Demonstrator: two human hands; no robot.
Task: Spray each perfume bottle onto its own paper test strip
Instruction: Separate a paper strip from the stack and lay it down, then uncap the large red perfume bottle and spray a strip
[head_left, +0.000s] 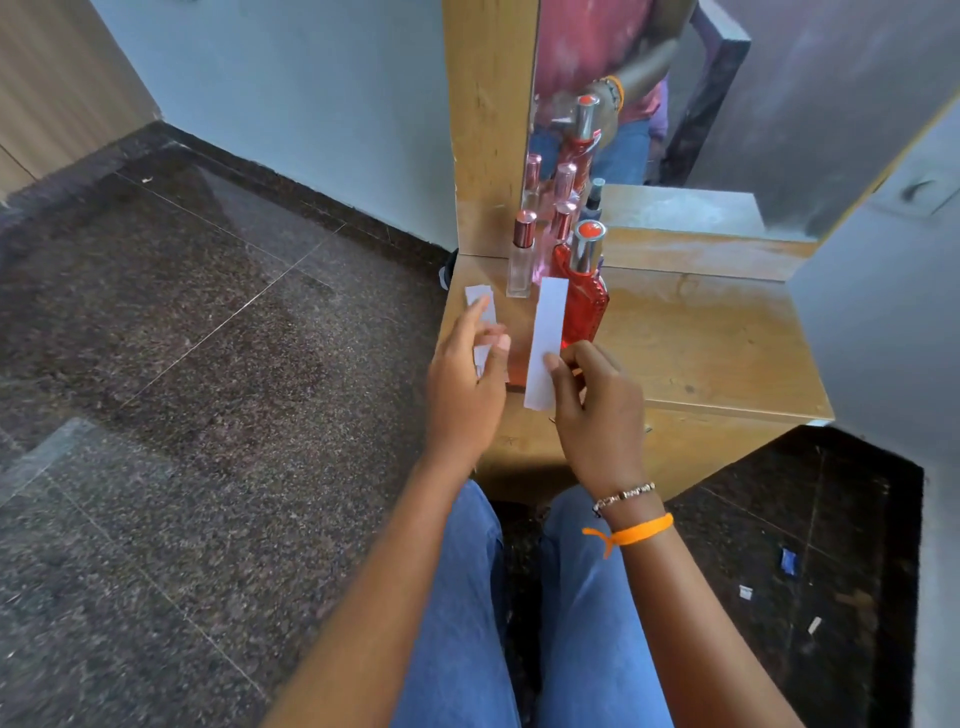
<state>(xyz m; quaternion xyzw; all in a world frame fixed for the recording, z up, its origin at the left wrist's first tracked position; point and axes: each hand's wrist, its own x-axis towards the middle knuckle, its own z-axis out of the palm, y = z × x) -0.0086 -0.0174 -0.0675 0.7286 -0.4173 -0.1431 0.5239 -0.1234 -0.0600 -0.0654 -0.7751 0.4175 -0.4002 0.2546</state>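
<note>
Three perfume bottles (563, 270) stand clustered at the back left of the wooden shelf (717, 343), just before the mirror (727, 104). A paper strip (545, 343) rises in front of them, pinched by the right hand (597, 410). Left of it, more strips (483, 317) lie beneath the left hand (467, 384).

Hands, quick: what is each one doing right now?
Left hand: open, fingers straight, over the small paper strips on the shelf.
Right hand: pinching the long paper strip.
</note>
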